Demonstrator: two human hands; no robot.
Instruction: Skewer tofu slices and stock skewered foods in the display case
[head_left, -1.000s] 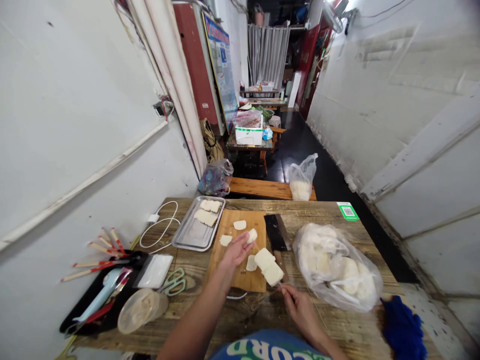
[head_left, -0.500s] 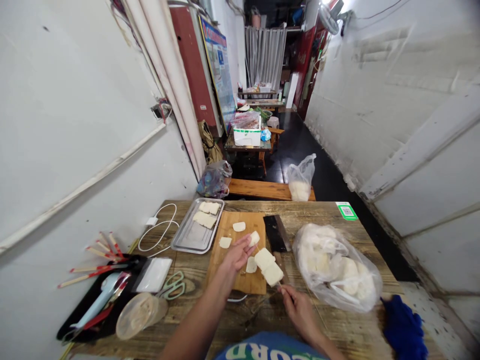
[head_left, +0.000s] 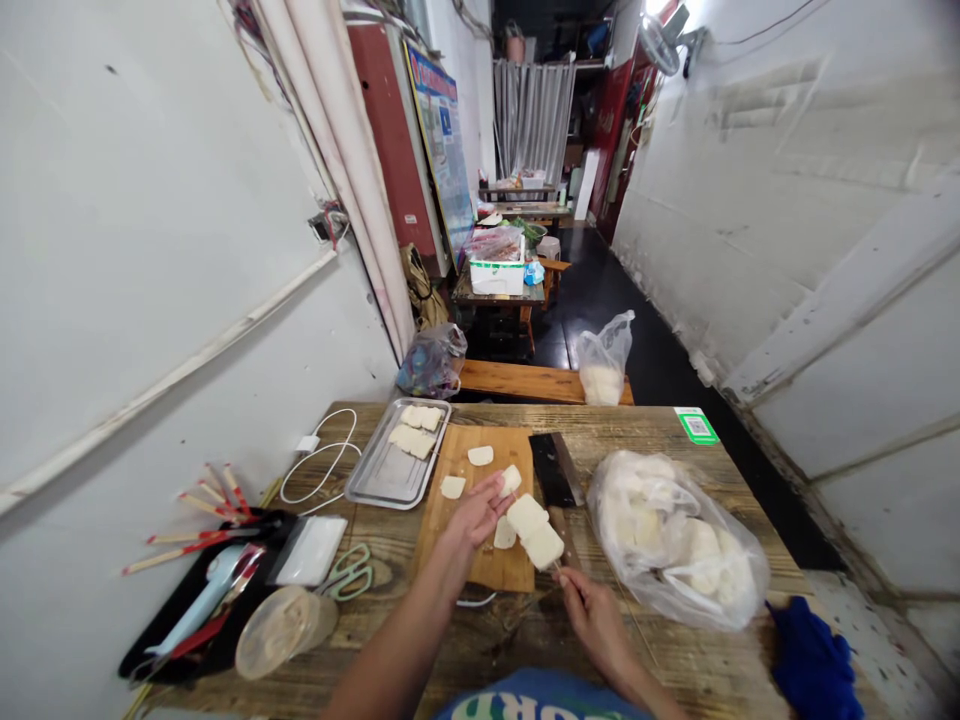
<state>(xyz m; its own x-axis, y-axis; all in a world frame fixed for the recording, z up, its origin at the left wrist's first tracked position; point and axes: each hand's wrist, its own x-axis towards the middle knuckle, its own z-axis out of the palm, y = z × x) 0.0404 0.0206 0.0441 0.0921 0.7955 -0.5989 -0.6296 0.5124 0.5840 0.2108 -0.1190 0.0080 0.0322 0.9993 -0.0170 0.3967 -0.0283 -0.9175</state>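
Observation:
My left hand (head_left: 475,516) pinches a small white bun slice (head_left: 511,480) above the wooden cutting board (head_left: 480,572). My right hand (head_left: 595,615) grips the lower end of a thin skewer (head_left: 556,568), which carries two larger white slices (head_left: 541,545). The skewer's upper end is at the slice in my left fingers; how deep it goes I cannot tell. Loose slices lie on the board, one at the top (head_left: 481,456), one at the left (head_left: 452,487) and one under my hands (head_left: 505,533). Right of the board rests a dark-bladed cleaver (head_left: 555,472).
A metal tray (head_left: 373,488) at the board's left holds skewered slices (head_left: 412,440). A clear plastic bag of white buns (head_left: 679,540) sits at right, near a blue cloth (head_left: 814,660). Scissors (head_left: 351,575), a plastic tub (head_left: 285,632) and a white cable (head_left: 319,463) are at left.
The two larger slices have shifted slightly left, nearer the slice in my left fingers. Both hands keep their grips. The whole view has moved a little.

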